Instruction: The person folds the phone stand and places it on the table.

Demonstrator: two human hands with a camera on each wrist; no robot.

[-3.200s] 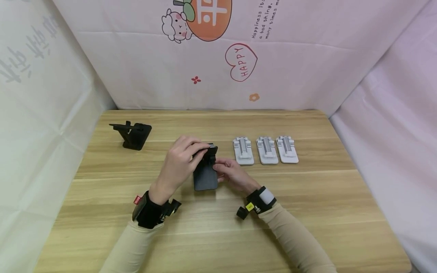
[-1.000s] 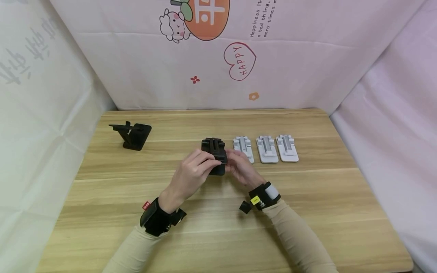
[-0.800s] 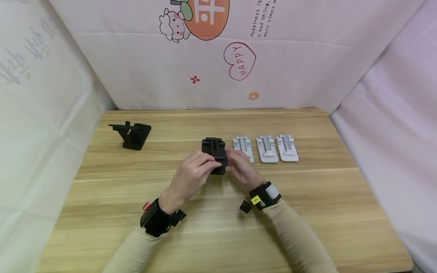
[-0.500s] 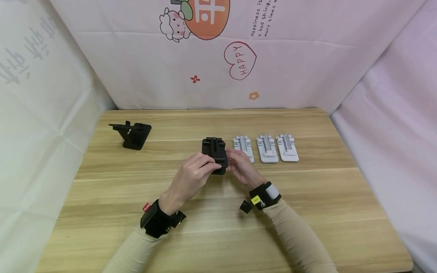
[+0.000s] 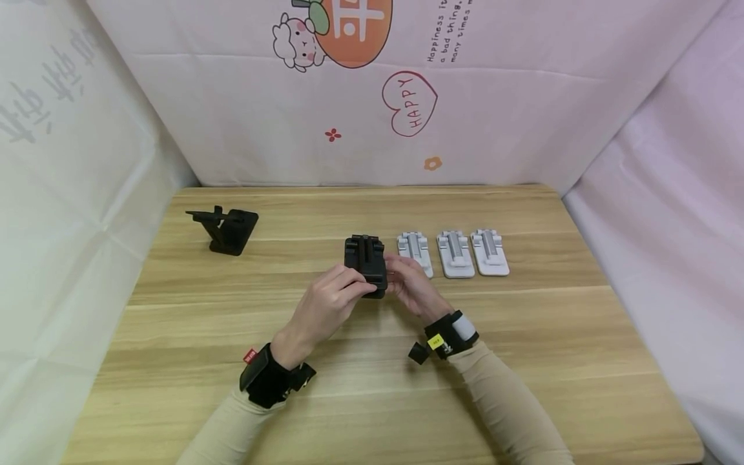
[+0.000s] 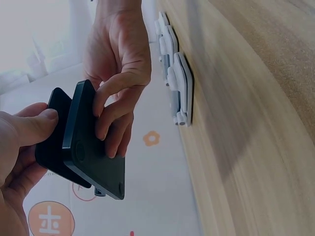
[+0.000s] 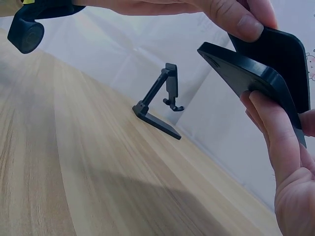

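Both hands hold a black folding phone stand above the middle of the table. My left hand pinches the near end of its upper plate between thumb and fingers. The fingers of my right hand lie along the underside of the base, with the thumb at its edge in the right wrist view. The two plates sit almost folded together, a narrow wedge of space between them in both wrist views. The hinge end points away from me.
A second black phone stand stands unfolded at the back left of the wooden table. Three white folded phone stands lie in a row just right of my right hand. Printed cloth hangs behind the table's back edge.
Since the oldest frame the black stand has moved right and away from me, and its raised upper part has folded down towards the base. Over the last second the left hand has shifted slightly nearer me.
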